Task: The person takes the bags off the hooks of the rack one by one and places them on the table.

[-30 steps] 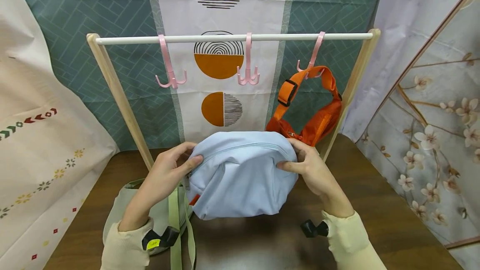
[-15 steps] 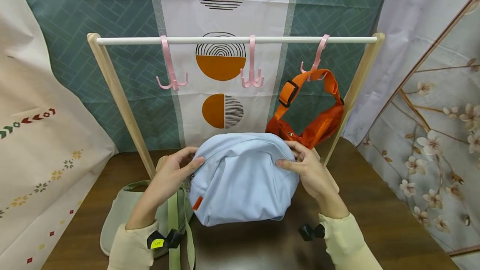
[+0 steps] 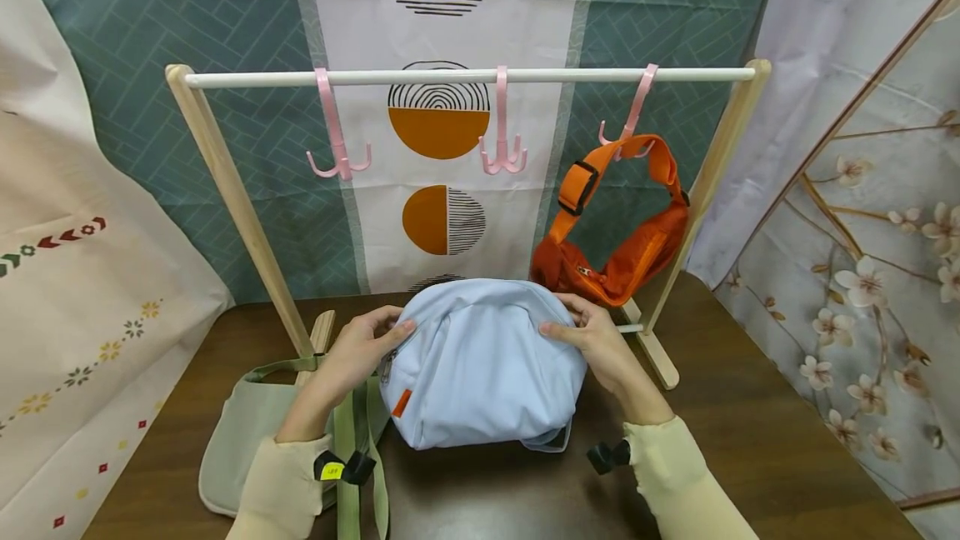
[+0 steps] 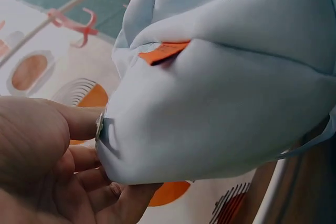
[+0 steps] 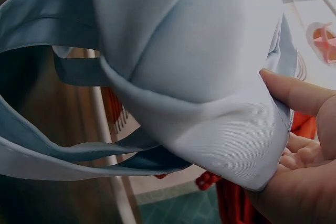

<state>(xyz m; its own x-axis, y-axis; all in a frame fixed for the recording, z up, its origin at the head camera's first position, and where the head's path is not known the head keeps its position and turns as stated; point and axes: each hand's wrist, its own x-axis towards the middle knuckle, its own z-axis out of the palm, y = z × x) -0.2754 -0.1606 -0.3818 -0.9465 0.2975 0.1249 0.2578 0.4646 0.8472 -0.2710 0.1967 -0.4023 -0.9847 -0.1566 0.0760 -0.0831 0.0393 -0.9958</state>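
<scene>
A light blue fabric bag (image 3: 487, 373) with a small orange tag (image 3: 402, 403) hangs between both hands, above the brown table. My left hand (image 3: 367, 348) pinches its upper left side beside the zipper pull (image 3: 387, 367), thumb in front and fingers behind. My right hand (image 3: 600, 348) grips the upper right side the same way. In the left wrist view the left fingers (image 4: 123, 203) curl under the bag's corner. The right wrist view shows the right thumb (image 5: 294, 90) on the fabric and blue straps (image 5: 47, 19) looping loose from the bag.
Behind stands a wooden rack with a white rail (image 3: 420, 77) and pink hooks (image 3: 339, 140). An orange waist bag (image 3: 630, 265) hangs from the right hook. A sage green bag (image 3: 247, 432) with its strap lies on the table (image 3: 765, 440) at left.
Both hands have lowered the blue bag slightly and drawn a little closer together. More of the rack's right foot shows, and a blue strap now hangs below the bag.
</scene>
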